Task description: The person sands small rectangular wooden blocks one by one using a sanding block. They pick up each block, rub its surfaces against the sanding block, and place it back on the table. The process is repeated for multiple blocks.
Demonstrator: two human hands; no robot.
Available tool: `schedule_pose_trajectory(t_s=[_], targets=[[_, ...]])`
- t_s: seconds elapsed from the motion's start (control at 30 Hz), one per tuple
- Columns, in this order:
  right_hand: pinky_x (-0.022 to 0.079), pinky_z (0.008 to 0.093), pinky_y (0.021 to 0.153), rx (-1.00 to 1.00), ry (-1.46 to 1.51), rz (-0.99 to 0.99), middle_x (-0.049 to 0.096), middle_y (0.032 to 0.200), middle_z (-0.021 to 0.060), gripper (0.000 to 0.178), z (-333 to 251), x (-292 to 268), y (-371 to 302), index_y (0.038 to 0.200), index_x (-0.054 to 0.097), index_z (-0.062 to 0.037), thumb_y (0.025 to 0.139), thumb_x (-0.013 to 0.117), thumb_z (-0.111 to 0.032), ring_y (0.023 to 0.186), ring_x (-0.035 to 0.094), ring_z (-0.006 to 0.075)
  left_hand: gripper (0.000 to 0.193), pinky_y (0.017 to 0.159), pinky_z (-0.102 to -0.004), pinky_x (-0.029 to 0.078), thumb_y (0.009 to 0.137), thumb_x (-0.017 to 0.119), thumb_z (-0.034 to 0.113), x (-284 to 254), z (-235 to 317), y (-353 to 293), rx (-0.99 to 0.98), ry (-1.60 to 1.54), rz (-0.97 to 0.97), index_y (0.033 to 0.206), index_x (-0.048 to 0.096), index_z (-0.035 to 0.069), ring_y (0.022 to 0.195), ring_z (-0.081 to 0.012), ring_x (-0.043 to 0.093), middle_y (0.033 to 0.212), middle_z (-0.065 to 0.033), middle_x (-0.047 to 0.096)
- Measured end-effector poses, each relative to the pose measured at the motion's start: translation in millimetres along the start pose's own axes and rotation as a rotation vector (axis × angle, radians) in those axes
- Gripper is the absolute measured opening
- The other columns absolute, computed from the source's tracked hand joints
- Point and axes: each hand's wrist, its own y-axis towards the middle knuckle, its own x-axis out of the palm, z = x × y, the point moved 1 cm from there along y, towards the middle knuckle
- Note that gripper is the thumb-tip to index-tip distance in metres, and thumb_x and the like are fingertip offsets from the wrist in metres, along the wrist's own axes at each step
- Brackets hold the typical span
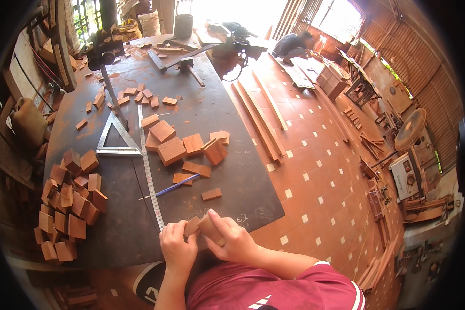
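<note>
One dark surface (250,188): we work at its near edge, with both hands close to it.
Block pile (80,205): stacked to our left, well apart from the hands.
Right grip (223,235): closed around the larger brown piece (211,230); we would do well to keep it steady, fingertips back from the end facing the other hand.
Left grip (185,235): pinching the smaller block (191,226); light, even pressure should serve us best.
Larger brown piece: between right thumb and fingers, tilted.
Smaller block: at the left fingertips, just beside the larger piece; whether they touch, we cannot quite tell.
</note>
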Motion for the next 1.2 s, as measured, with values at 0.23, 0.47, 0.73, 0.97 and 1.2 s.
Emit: schedule_pose_trajectory(t_s=[0.23,0.47,0.73,0.97,1.2], targets=[[0.063,0.0420,0.080,0.063,-0.021,-0.021,0.070,0.110,0.0279,0.080,-4.5,6.1,17.0,0.153,0.048,0.0091,0.085,0.084,-0.011,0.091,0.074,0.0401,0.031,0.086,-0.0485,0.050,0.077,0.086,0.009,1.8,-3.0,2.6,0.036,0.007,0.023,0.104,0.070,0.003,0.093,-0.0387,0.065,0.094,-0.0142,0.065],[0.062,0.0428,0.080,-0.018,0.008,0.023,0.070,0.107,0.0270,0.081,-3.7,-1.7,-8.9,0.153,0.048,0.0107,0.084,0.085,-0.011,0.092,0.073,0.0398,0.031,0.085,-0.0487,0.050,0.077,0.085,0.009,0.0,-2.1,2.6,0.024,0.001,0.007,0.104,0.071,0.003,0.092,-0.0384,0.065,0.094,-0.0142,0.066],[0.062,0.0425,0.080,0.037,0.005,0.030,0.070,0.105,0.0274,0.081,-1.7,7.0,9.2,0.152,0.049,0.0098,0.083,0.085,-0.013,0.089,0.073,0.0395,0.031,0.084,-0.0489,0.049,0.082,0.086,0.018,3.2,-7.9,9.0,0.036,0.028,0.023,0.105,0.071,0.005,0.089,-0.0364,0.064,0.093,-0.0127,0.065],[0.061,0.0436,0.079,0.073,0.005,-0.016,0.069,0.100,0.0268,0.081,-3.0,1.5,18.2,0.153,0.050,0.0064,0.083,0.084,-0.015,0.088,0.072,0.0406,0.027,0.081,-0.0500,0.050,0.081,0.085,0.014,1.8,0.2,9.1,0.029,0.050,0.047,0.101,0.071,0.003,0.088,-0.0397,0.063,0.088,-0.0145,0.064],[0.061,0.0439,0.079,0.129,-0.004,-0.058,0.069,0.100,0.0266,0.080,-5.4,-3.0,21.2,0.153,0.052,0.0045,0.084,0.084,-0.016,0.087,0.072,0.0412,0.026,0.079,-0.0499,0.050,0.082,0.085,0.015,3.1,0.1,7.2,0.049,0.073,0.063,0.100,0.071,0.004,0.085,-0.0391,0.063,0.086,-0.0136,0.063]])
